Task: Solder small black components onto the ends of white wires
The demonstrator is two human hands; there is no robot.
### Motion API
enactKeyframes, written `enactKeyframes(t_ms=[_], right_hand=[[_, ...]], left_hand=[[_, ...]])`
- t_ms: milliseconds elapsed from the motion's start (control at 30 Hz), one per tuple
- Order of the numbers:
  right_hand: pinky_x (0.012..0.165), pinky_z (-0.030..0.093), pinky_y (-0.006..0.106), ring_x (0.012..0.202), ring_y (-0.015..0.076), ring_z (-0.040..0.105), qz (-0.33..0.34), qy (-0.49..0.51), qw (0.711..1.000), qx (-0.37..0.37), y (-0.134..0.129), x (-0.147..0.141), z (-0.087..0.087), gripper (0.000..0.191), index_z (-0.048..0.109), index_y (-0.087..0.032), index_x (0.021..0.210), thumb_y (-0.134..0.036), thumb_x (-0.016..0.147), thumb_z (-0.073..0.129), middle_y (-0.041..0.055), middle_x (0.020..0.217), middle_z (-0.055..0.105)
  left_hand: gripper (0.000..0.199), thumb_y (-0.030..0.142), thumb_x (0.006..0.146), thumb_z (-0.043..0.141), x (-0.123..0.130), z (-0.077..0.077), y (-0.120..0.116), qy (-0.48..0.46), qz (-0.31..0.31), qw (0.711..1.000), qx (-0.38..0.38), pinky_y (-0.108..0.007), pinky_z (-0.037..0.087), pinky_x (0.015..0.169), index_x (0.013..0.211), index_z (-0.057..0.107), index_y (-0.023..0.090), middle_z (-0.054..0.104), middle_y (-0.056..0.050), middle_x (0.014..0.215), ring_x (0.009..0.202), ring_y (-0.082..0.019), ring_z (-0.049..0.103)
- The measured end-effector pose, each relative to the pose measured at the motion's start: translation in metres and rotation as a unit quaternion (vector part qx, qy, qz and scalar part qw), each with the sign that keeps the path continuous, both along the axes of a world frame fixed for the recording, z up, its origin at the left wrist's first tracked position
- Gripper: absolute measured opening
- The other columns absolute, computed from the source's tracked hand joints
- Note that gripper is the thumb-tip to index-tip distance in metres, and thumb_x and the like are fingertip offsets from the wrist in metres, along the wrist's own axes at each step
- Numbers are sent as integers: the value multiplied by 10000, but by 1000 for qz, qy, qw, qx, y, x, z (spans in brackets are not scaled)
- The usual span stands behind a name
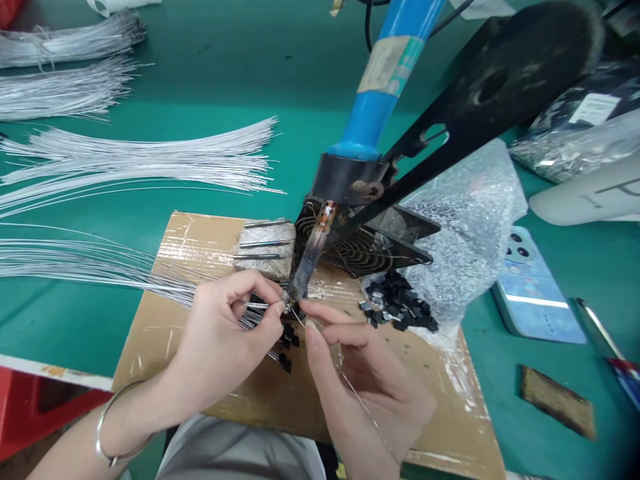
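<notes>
My left hand [233, 340] pinches a thin grey wire [256, 305] just left of a soldering iron tip. Between the thumb and forefinger of my right hand [370, 373] is a strand of solder wire [363, 403], its end at the tip and its tail running down across the palm. The blue-handled soldering iron [313, 257] points downward, clamped in a black stand arm [450, 113]. Below my left fingers lie wires with small black connectors [285, 362] on their ends. What exactly sits at the tip is partly hidden by my fingertips.
Cardboard [165, 327] covers the work area. A pad with metal rods [265, 250] and a black fan [350, 250] stand behind the tip. Loose black pieces [400, 303] lie right, beside bubble wrap [460, 220] and a phone [540, 287]. Wire bundles [150, 160] spread left.
</notes>
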State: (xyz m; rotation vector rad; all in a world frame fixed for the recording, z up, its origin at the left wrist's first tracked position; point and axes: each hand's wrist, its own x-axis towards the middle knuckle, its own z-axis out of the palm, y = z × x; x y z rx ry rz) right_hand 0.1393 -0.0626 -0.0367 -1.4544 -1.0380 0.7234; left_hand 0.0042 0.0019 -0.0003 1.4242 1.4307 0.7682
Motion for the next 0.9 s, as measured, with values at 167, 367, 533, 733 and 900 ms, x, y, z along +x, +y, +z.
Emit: enactKeyframes(t_ms=[167, 367, 533, 733, 900], right_hand=[[814, 644, 320, 919, 216, 814, -5, -12, 1000, 1, 0, -1, 1, 143, 697, -231, 789, -193, 907, 766, 68, 1041, 850], [850, 637, 286, 914, 184, 813, -10, 2, 1000, 9, 0, -3, 0, 139, 712, -240, 801, -161, 899, 772, 26, 1046, 849], [845, 629, 259, 919, 174, 815, -12, -7, 1000, 17, -1, -2, -2, 145, 710, -235, 788, -170, 903, 768, 22, 1036, 850], [818, 633, 273, 885, 182, 815, -14, -22, 1000, 10, 0, -1, -4, 144, 714, -231, 782, -189, 907, 771, 42, 1031, 850], [815, 626, 237, 895, 161, 814, -9, -13, 1000, 27, 1, -1, -5, 135, 719, -236, 790, -182, 896, 782, 24, 1020, 849]], left_hand=[[109, 187, 802, 610, 0, 2, 0, -1, -2, 1000, 6, -260, 427, 524, 704, 653, 205, 774, -41, 772, 716, -188, 698], [109, 189, 802, 609, -2, 3, -3, -2, 1, 1000, 10, -255, 411, 515, 703, 655, 203, 774, -44, 779, 724, -189, 697], [103, 191, 792, 612, 0, 1, -2, -2, 3, 1000, 7, -248, 429, 521, 702, 662, 194, 778, -53, 795, 742, -192, 701], [102, 199, 789, 611, 1, -2, -1, -4, 6, 1000, -1, -245, 441, 528, 706, 671, 187, 780, -59, 808, 760, -195, 704], [107, 204, 793, 615, -1, 0, -3, -2, 3, 1000, -1, -243, 436, 526, 700, 665, 189, 788, -64, 823, 776, -202, 715]])
